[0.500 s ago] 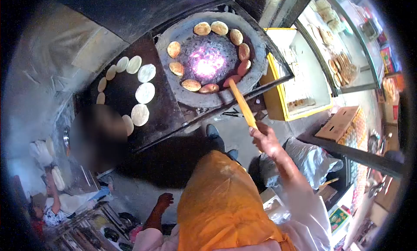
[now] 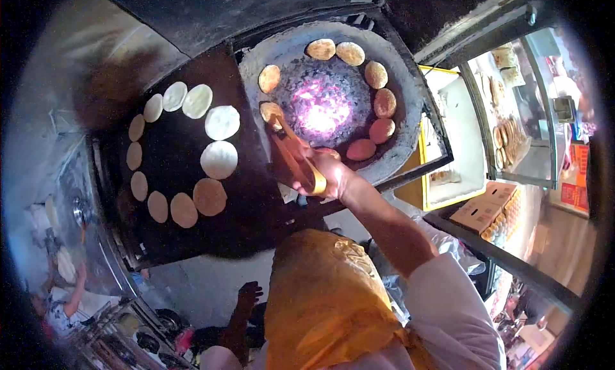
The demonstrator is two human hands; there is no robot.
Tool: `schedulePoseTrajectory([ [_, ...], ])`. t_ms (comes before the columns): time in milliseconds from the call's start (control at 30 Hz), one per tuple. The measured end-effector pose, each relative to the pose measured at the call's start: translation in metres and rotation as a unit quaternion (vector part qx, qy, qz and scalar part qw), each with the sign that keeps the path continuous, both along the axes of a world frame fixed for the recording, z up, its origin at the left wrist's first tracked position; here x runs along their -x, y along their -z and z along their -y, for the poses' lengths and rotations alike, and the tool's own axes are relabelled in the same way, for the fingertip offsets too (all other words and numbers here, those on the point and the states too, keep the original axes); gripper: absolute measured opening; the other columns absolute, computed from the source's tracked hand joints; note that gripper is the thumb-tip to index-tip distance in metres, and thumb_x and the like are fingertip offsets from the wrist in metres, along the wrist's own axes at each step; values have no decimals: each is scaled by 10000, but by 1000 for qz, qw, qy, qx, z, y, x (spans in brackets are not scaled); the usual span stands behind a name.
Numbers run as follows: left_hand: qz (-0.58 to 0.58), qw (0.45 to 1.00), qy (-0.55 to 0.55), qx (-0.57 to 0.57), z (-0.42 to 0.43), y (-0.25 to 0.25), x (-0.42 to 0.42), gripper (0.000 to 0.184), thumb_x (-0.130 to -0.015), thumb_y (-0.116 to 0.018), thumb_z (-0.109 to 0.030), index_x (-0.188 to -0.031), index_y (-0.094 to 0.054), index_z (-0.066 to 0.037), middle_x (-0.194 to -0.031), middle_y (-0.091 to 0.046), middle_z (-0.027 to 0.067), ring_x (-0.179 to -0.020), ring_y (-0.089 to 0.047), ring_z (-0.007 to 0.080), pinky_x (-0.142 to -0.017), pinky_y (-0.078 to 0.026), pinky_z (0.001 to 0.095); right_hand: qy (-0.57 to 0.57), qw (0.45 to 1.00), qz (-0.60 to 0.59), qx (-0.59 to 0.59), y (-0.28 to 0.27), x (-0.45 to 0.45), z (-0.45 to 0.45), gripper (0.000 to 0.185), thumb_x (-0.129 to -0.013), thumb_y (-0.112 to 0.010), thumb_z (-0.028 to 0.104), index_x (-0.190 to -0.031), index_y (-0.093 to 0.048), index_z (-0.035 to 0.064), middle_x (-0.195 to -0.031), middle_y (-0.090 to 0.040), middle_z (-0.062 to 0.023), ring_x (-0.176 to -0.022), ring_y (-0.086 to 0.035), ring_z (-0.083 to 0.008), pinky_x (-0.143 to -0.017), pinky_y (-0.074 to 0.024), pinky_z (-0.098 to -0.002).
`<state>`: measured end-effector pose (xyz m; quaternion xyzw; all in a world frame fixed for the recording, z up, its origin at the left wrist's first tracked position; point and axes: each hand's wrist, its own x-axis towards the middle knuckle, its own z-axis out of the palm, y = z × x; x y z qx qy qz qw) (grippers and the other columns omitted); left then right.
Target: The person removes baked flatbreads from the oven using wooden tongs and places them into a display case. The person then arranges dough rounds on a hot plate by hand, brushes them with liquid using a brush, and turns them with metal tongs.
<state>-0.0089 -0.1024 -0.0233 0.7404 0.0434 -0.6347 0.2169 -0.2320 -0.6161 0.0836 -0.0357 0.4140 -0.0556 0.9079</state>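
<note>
My right hand (image 2: 330,174) is closed around long yellow tongs (image 2: 296,157) above the near-left rim of a round oven (image 2: 397,143). The tips of the tongs meet a browned flatbread (image 2: 270,109) on the oven's left side; whether they grip it I cannot tell. Several more flatbreads ring the glowing coals (image 2: 322,107), and one (image 2: 328,153) is partly hidden behind my hand. My left hand (image 2: 249,297) hangs low beside the orange apron (image 2: 320,287), fingers apart, holding nothing.
Left of the oven, pale dough rounds (image 2: 219,159) form a ring on a dark flat plate (image 2: 170,152). A yellow-edged white box (image 2: 471,184) stands at the right, beside a glass case (image 2: 541,107) with breads. Another person's arm (image 2: 77,290) shows at lower left.
My right hand has swung left with the tongs, from the oven's near-right edge to the bread on its left side. A dark blurred shape over the plate's near corner is gone.
</note>
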Motion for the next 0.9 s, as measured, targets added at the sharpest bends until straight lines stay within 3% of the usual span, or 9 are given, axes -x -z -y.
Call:
schedulePoseTrajectory([
  [100, -138, 974, -174, 39, -38, 31, -2, 391, -909, -657, -292, -1201, -601, -38, -1118, -666, 138, -947, -672, 289, -778, -585, 448, 90, 993, -6, -72, 16, -29, 19, 283, -1005, -453, 459, -1134, -482, 208, -877, -533, -40, -673, -572, -273, -554, -533, -423],
  [167, -108, 987, -92, 77, -59, 46, 3, 380, -898, -667, -247, -1208, -597, -40, -1142, -657, 139, -990, -660, 295, -817, -577, 464, 101, 991, -3, -88, 30, -47, 26, 273, -1003, -462, 454, -1124, -491, 211, -864, -528, -38, -664, -565, -267, -548, -526, -416],
  [333, -134, 956, -149, 215, -46, 33, 32, 350, -846, -694, -104, -1181, -615, -39, -1175, -654, 102, -1104, -621, 307, -904, -551, 495, 0, 974, -111, 197, 48, -58, 29, 284, -996, -495, 418, -1090, -516, 152, -908, -574, -55, -695, -593, -266, -536, -510, -407],
  [467, -123, 968, -157, 151, -52, 69, 44, 299, -876, -651, -129, -1165, -633, -52, -1163, -662, 87, -1066, -636, 301, -808, -566, 465, 11, 976, -81, 203, 24, -18, 7, 291, -956, -579, 332, -1090, -563, 74, -873, -596, -49, -677, -571, -183, -537, -477, -334],
  [533, -389, 864, -296, 121, -40, 90, 40, 299, -911, -621, -226, -1172, -638, -80, -1146, -671, 102, -991, -662, 299, -693, -545, 421, 51, 962, -58, 262, 3, 16, -10, 321, -936, -628, 278, -1130, -590, 26, -912, -631, -58, -779, -589, -137, -638, -488, -287],
  [633, -168, 977, -121, -42, 9, 67, 60, 364, -921, -606, -336, -1169, -638, -72, -1105, -681, 112, -924, -677, 298, -645, -516, 385, -83, 795, -236, 553, -28, 71, -38, 480, -914, -681, 260, -1270, -542, -30, -1029, -659, -95, -935, -598, -144, -802, -495, -291],
  [700, -181, 980, -75, 42, 24, 75, 67, 391, -920, -613, -358, -1179, -632, -66, -1088, -682, 115, -909, -678, 296, -660, -520, 390, -111, 725, -290, 615, -42, 118, -48, 569, -896, -712, 278, -1318, -506, -42, -1052, -667, -150, -968, -613, -197, -854, -494, -334],
  [733, -187, 974, -39, 122, 28, 80, 71, 420, -919, -620, -381, -1190, -627, -60, -1071, -683, 118, -893, -679, 293, -676, -524, 396, -110, 738, -295, 597, -65, 139, -50, 600, -886, -695, 370, -1283, -526, -48, -1094, -667, -240, -1029, -654, -321, -919, -500, -400],
  [900, -138, 964, 18, 225, 76, 117, 131, 277, -969, -562, -254, -1170, -611, -70, -1087, -658, 79, -972, -637, 224, -718, -509, 381, -99, 705, -282, 643, -98, 256, -66, 593, -899, -721, 282, -1319, -495, -72, -988, -666, -109, -878, -614, -162, -785, -509, -306],
])
